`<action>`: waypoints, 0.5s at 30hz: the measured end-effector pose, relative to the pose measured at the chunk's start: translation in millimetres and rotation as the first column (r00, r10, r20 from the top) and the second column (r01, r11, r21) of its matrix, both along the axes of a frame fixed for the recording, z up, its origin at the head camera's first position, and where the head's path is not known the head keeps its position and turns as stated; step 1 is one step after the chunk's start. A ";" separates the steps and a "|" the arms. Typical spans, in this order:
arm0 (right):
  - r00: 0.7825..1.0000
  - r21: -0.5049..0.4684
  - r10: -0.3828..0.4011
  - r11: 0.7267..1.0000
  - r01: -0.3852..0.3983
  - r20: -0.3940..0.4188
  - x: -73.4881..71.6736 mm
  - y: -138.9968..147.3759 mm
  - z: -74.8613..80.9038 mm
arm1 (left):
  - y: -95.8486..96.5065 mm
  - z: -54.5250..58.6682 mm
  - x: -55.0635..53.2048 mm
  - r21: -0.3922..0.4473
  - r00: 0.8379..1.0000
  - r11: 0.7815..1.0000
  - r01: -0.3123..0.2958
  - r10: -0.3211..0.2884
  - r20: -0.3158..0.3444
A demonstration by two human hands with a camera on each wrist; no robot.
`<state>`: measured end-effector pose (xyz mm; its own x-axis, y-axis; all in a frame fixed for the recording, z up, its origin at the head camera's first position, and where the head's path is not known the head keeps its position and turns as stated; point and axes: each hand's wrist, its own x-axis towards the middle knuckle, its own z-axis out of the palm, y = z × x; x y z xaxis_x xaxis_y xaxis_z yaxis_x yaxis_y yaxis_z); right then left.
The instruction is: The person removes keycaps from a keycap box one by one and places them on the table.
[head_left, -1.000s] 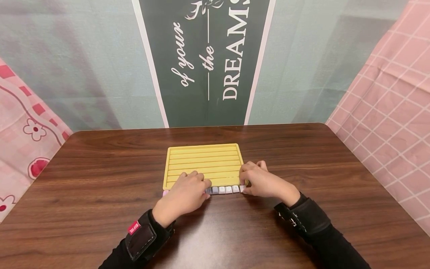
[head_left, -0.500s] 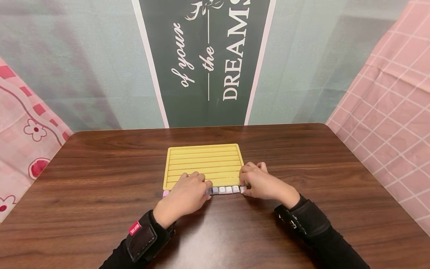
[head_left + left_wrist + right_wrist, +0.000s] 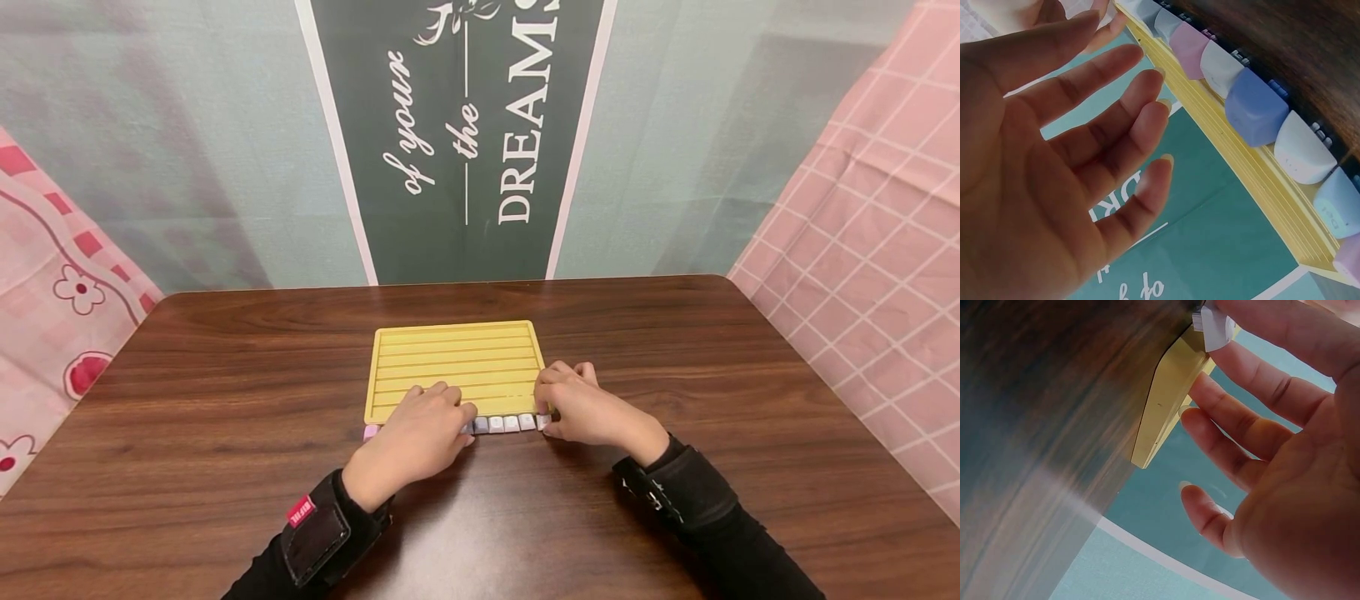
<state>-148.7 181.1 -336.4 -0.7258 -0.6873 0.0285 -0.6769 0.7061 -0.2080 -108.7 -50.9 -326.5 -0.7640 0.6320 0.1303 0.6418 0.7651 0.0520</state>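
Observation:
A row of keycaps (image 3: 496, 424) in white, grey, blue and pink runs along the near edge of a yellow ridged tray (image 3: 450, 327). My left hand (image 3: 416, 437) hovers over the left part of the row and hides several keycaps. In the left wrist view its fingers are loosely extended, with nothing seen between them, and a blue keycap (image 3: 1255, 107) shows beyond. At the right end, my right hand (image 3: 588, 408) pinches a white keycap (image 3: 1215, 326) between thumb and index finger. The other fingers of that hand spread beside the tray's corner.
The tray lies on a dark wood table (image 3: 262, 367). A pink keycap (image 3: 371, 432) marks the row's left end. Behind the table hangs a pale green cloth (image 3: 675, 167) with a dark lettered panel; pink patterned cloths stand at both sides.
My left hand has crept slightly to the right along the row. The right hand stays nearly still at the end keycap, and the tray has not moved.

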 end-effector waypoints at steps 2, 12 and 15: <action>1.000 0.001 0.000 1.000 0.000 -0.001 0.1 0.2 0.2 | 0.2 0.1 0.2 -0.006 1.000 1.000 0.003 -0.003 0.002; 1.000 0.007 0.000 1.000 0.000 -0.005 0.6 1.6 -0.7 | 2.3 1.2 1.0 -0.036 0.999 0.999 0.004 -0.002 0.036; 1.000 0.005 0.003 1.000 -0.003 -0.007 1.1 2.1 -0.4 | 2.8 1.1 1.2 -0.035 0.999 0.999 0.003 -0.001 0.045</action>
<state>-147.5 183.2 -336.8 -0.7234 -0.6897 0.0301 -0.6805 0.7051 -0.1994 -107.5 -48.1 -325.4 -0.7672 0.6373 0.0733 0.6411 0.7656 0.0541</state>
